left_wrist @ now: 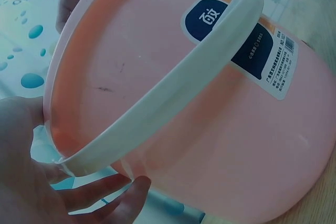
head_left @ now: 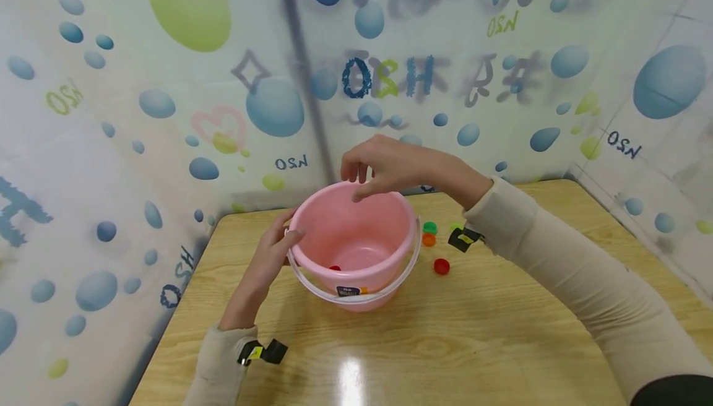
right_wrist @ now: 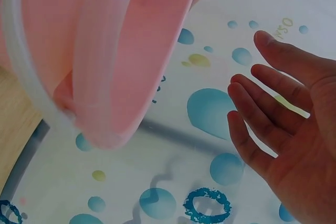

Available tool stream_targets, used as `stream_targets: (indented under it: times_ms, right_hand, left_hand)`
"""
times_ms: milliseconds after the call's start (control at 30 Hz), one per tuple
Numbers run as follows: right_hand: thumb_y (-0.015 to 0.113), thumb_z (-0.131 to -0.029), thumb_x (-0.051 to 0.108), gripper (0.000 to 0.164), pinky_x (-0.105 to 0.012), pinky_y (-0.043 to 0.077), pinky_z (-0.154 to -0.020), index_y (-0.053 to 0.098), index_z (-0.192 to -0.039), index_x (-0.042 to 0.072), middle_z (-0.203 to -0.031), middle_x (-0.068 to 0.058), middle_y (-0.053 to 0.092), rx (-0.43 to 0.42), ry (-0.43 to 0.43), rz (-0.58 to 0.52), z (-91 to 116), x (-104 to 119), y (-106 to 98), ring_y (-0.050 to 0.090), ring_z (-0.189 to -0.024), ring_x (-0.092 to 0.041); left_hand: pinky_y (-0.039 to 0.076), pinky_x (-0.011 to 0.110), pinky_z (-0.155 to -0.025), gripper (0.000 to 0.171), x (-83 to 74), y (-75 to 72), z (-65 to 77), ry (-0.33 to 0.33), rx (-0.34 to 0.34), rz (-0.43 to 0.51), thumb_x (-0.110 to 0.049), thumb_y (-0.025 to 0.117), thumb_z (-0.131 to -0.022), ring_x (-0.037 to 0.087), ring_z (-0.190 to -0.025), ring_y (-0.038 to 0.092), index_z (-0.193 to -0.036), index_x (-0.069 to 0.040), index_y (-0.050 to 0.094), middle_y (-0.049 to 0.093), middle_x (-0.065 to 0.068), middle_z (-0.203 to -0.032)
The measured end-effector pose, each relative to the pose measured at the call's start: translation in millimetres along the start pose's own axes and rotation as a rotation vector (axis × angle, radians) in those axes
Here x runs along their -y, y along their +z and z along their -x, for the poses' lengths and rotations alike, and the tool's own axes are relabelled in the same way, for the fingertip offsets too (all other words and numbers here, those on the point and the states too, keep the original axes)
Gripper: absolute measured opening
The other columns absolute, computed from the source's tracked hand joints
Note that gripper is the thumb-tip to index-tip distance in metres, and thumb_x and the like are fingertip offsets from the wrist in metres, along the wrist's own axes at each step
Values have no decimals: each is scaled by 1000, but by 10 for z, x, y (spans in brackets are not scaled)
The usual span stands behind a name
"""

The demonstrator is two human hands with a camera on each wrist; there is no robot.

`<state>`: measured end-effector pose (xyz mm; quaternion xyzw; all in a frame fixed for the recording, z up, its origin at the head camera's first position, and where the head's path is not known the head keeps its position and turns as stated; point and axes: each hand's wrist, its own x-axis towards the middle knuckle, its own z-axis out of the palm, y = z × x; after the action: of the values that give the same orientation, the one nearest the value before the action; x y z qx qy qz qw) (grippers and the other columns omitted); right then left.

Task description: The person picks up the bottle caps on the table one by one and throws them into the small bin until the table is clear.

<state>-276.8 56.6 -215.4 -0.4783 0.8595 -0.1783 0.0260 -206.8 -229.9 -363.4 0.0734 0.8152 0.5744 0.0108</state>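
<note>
The head view is filled across the top and left by a spotted sheet (head_left: 111,177), with a wooden table (head_left: 473,344) below it. A pale right sleeve (head_left: 579,276) cuts across the lower right. At the centre of the frame a pink bucket (head_left: 345,226) sits on the table, mouth tilted toward the camera. At its left edge the left hand (head_left: 273,248) grips the rim, thumb over the top and fingers outside. Above its far rim, hiding part of it, hangs the right hand (head_left: 384,164), fingers loosely bent and holding nothing. The white handle (left_wrist: 168,97) lies down across the bucket's near side, covering part of the label (left_wrist: 268,61). Right of the bucket, a black box (head_left: 461,239) on the right wrist partly hides a yellow-green piece (head_left: 457,226). Smallest are the caps: red (head_left: 442,267), orange (head_left: 428,240) and green (head_left: 430,228) just right of the bucket, plus a red bit (head_left: 335,268) inside, mostly hidden by the near rim.
</note>
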Motion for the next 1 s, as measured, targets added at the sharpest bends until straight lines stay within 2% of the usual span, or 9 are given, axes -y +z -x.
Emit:
stream_targets:
  times_ms: [267,567,800,1000]
  right_hand:
    - [80,-90,26,28,-34,60,-85,71,-112,14,-110,-1,73,-30,75,-11,207,-233,-3,69,-98,-14]
    - [77,-94,24,22,-39,60,-89,71,-111,13,-109,-2,73,-85,146,-63,641,-614,79,69,-96,-15]
    - [75,-96,26,21,-39,59,-87,71,-111,12,-105,-1,73,-123,208,-113,1054,-852,319,68,-94,-13]
    - [75,-95,25,20,-39,60,-87,72,-112,14,-105,2,73,-132,271,-173,1338,-950,596,69,-93,-11]
  left_hand:
    - [60,31,-77,51,-20,13,-22,12,4,-13,-35,52,-106,34,-96,70,-155,-25,43,66,18,-131]
    - [61,30,-76,51,-19,15,-10,0,-3,-10,-35,52,-105,38,-96,71,-154,-24,43,65,18,-134]
    - [61,30,-76,51,-6,9,-1,3,-4,-9,-34,52,-105,35,-91,71,-155,-24,43,66,21,-130]
    - [61,30,-76,50,7,10,10,6,-7,-11,-33,52,-106,35,-95,70,-154,-24,44,66,20,-130]
